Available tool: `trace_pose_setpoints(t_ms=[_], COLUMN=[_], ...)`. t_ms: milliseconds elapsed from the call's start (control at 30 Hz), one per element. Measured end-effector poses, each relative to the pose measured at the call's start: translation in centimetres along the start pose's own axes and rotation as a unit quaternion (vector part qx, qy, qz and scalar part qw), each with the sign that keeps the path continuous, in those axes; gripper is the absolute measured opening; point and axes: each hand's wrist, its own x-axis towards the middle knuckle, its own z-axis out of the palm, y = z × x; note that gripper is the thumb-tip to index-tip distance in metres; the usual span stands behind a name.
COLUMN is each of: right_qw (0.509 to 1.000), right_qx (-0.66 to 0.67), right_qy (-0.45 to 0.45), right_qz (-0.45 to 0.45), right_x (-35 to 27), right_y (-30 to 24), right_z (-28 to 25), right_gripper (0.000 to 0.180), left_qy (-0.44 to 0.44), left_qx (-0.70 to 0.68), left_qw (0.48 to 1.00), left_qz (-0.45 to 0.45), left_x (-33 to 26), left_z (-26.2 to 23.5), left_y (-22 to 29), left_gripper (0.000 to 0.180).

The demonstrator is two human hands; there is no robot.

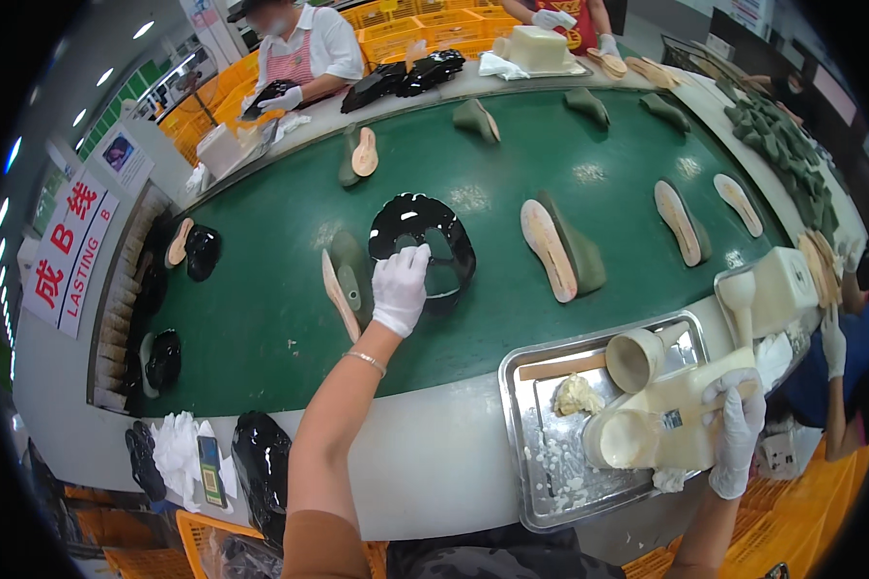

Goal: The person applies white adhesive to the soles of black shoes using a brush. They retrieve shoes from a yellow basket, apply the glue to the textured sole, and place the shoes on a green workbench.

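Ann: What is the left hand doing?

Ben: It is pinching the shiny black shoe top, near the middle of the frame, over the green belt.

Ann: Is the shoe top up in the air?

Ben: I can't tell.

Ann: And the right hand?

Ben: It's at the lower right. Its fingers curl round the end of a cream jug. The jug is over a silver tray on the white bench.

Ann: What else is in the tray?

Ben: A cream cup and a yellowish lump.

Ann: What is beside the shoe top?

Ben: Green foot shapes, one on its left and one on its right, each with a pale sole.
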Motion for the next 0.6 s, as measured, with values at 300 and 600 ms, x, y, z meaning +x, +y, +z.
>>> trace_pose_setpoints(t_ms=[300, 600], right_qw=[1.0, 0.994], right_qx=[-0.004, 0.01], right_qy=[-0.014, 0.099], right_qz=[0.005, 0.052], right_x=[-0.1, -0.3], right_y=[-0.5, 2.5], right_z=[0.2, -1.4], right_gripper=[0.014, 0.013], left_qy=[0.05, -0.033], left_qx=[-0.029, -0.062], left_qw=[0.996, 0.996], left_qz=[0.074, -0.048], left_x=[-0.6, -0.8], left_z=[-4.5, -1.4], left_y=[1.4, -1.2], left_gripper=[0.033, 0.029])
